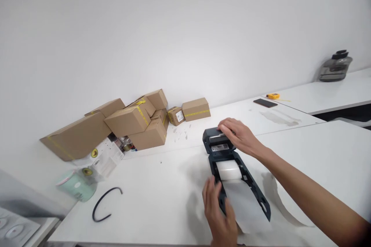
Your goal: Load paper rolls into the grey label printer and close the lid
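A dark label printer (259, 191) stands on the white table with its lid (207, 139) raised. Inside it sits a white label roll (228, 170), and a strip of label paper (246, 204) runs from the roll over the front toward me. My right hand (236, 135) grips the top edge of the lid, fingers wrapped over it. Beside the printer's left front side is my left hand (218, 210), somewhat blurred, with its fingers apart and nothing visible in them. Whether its fingertips touch the printer's side I cannot tell.
Several cardboard boxes (127, 121) are piled against the wall. At the left are a mint-green tub (78, 187) and a curved black strip (100, 202). A phone (265, 103), a yellow tape measure (273, 96) and a dark jug (334, 67) lie farther right. A paper strip (282, 204) curls beside the printer.
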